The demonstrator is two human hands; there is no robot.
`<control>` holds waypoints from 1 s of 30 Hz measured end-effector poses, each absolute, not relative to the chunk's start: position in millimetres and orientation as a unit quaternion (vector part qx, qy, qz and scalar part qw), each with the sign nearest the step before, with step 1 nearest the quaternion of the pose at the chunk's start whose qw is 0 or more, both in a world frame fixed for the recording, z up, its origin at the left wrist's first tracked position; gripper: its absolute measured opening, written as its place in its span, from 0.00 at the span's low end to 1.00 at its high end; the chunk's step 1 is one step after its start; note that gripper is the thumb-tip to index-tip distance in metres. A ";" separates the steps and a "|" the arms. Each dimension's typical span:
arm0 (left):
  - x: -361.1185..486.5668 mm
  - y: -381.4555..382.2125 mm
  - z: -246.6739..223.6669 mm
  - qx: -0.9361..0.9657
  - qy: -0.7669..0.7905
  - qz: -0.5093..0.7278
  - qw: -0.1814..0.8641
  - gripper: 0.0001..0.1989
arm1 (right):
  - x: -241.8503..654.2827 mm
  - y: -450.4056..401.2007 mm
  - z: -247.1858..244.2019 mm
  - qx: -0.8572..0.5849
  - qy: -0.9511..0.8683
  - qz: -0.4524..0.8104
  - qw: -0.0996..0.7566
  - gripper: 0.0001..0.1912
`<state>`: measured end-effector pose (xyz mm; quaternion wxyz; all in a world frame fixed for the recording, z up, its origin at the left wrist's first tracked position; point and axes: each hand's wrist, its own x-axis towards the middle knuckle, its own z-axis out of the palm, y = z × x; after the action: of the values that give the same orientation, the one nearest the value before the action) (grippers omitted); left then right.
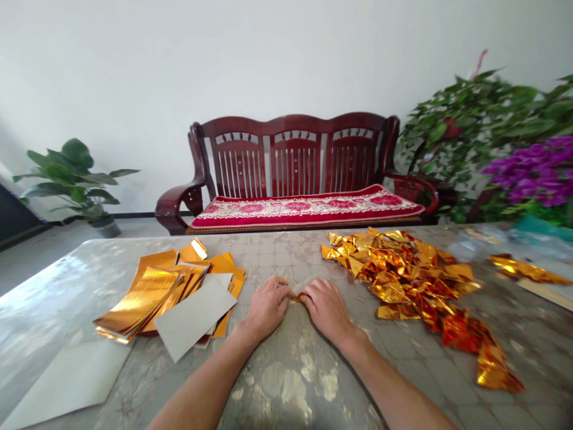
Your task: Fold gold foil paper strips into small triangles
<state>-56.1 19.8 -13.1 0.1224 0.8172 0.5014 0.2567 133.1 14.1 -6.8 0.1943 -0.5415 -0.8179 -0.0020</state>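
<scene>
My left hand [270, 301] and my right hand [326, 304] meet near the middle of the table, fingers closed on a small piece of gold foil paper [299, 295]. Most of that piece is hidden under the fingers. To the left of my hands lies a loose stack of flat gold foil sheets [152, 292], with a pale sheet [197, 313] lying across it, plain side up. On the right spreads a heap of folded gold foil pieces [403, 275], trailing toward the near right.
Another pale sheet [71, 379] lies at the near left of the patterned table [286, 382]. Clear plastic [478, 239] and one foil piece [530, 269] are at the far right. Beyond stand a wooden bench [295, 161], a potted plant [80, 179] and purple flowers [535, 170].
</scene>
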 end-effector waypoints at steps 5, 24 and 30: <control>-54.6 16.1 -8.0 0.817 0.505 0.249 0.124 0.12 | 132.4 11.1 -5.6 -0.547 -0.816 -0.006 0.186 0.10; -44.2 14.7 -2.2 0.782 0.573 0.223 0.098 0.10 | 123.4 12.7 -4.9 -0.605 -0.779 -0.002 0.164 0.07; -43.3 16.0 -1.0 0.786 0.576 0.206 0.085 0.10 | 126.2 13.3 -0.6 -0.608 -0.775 0.007 0.173 0.10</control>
<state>-43.3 16.0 -1.0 0.0846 0.7862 0.5765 0.2060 126.2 13.3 -0.6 0.1726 -0.6081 -0.7748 0.0073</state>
